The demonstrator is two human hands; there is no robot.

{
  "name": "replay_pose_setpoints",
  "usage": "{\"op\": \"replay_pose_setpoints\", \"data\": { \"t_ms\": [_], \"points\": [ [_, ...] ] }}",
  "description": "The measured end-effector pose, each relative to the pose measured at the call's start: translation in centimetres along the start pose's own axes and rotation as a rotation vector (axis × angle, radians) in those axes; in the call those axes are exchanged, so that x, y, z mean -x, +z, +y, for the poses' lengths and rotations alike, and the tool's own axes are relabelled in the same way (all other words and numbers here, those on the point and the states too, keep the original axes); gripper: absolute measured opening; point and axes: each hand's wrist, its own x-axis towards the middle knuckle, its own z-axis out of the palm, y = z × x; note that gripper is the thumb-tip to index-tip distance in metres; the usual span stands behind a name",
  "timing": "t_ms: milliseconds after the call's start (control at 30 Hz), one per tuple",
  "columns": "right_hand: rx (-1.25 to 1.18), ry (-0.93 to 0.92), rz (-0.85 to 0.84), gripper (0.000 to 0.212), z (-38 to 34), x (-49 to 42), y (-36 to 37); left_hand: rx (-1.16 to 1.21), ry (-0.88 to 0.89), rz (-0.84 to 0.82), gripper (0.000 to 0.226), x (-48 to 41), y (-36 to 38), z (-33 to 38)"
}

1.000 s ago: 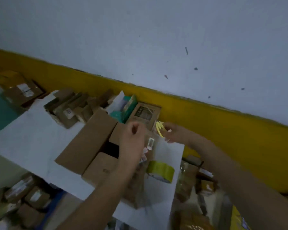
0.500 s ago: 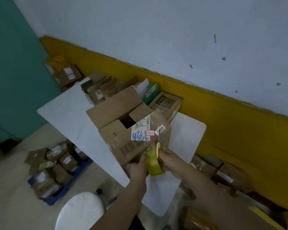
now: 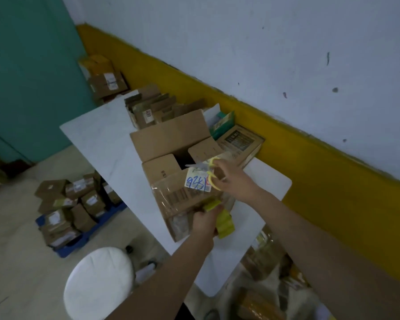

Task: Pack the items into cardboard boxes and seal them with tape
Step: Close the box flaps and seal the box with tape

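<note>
— Across the table's middle, what sits?
— One labelled box. At its near end the left hand grips tape; the right hand grips scissors above it.

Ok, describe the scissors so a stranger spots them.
On the white table stands an open cardboard box with a blue-inked label. Above that label, the right hand holds the scissors: yellow loop handles and grey blades, unlike the yellow tape roll.
</note>
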Motion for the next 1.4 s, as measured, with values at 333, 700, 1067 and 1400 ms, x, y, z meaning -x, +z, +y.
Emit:
{"op": "replay_pose_setpoints", "data": {
  "t_ms": [333,700,1067,1400],
  "points": [
    [0.071,0.054,-0.097,0.049,1.1,-1.0,2.6,0.113,-0.063,-0.030,0.022,-1.4,-0.5,-1.3],
    [0.398,0.242,-0.647,0.053,3.1,3.1,-9.0,0.201,-0.013,-0.099,0.032,-0.7,-0.6,-2.4],
    [0.369,0.488,-0.923,0.050,1.0,-1.1,-4.4,0.121,-0.101,-0.199,0.029,-0.6,-2.0,-1.6],
    [0.469,0.179,-0.676,0.025,2.1,0.5,-3.6,0.041,-0.123,-0.165,0.007,-1.7,-2.8,-1.6]
  ]
}}
